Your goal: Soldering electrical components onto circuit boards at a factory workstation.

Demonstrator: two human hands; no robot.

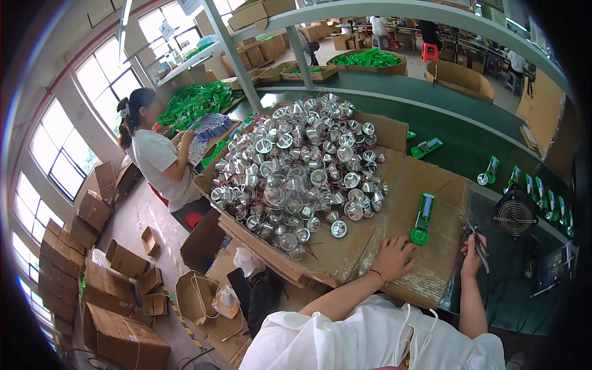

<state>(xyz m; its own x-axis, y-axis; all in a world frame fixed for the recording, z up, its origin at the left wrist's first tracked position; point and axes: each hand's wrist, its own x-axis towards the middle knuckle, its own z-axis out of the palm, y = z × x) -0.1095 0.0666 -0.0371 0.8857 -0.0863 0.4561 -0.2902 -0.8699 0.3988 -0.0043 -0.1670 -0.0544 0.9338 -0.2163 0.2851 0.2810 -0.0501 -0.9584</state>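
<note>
Right hand: The person's right hand closes around a slim, metal-ended tool at the edge of a cardboard sheet; its exact kind is too small to tell.
Left hand: Palm down on the cardboard, the left hand spreads its fingers loosely, apparently holding nothing. Fingertips lie just beside a green housing; whether they touch it cannot be told.
Green housing: The paddle-shaped piece lies on the sheet, ahead of and between the hands, round end toward the person, a pale block in its stem and thin wires at both ends.
Handling: Probably light, stiff plastic, apt to slide on smooth cardboard; the wires look the fragile part.
Best hold: The sides of the stem would likely give a firm pinch, clear of the wires.
Reflector heap: Silvery reflector cups with reddish wires fill a carton to the left, likely slippery and prone to tangle.
Green worktop: More green housings line the far right, beyond a small black fan.
Background: A co-worker in white works beside piled green pieces.
</note>
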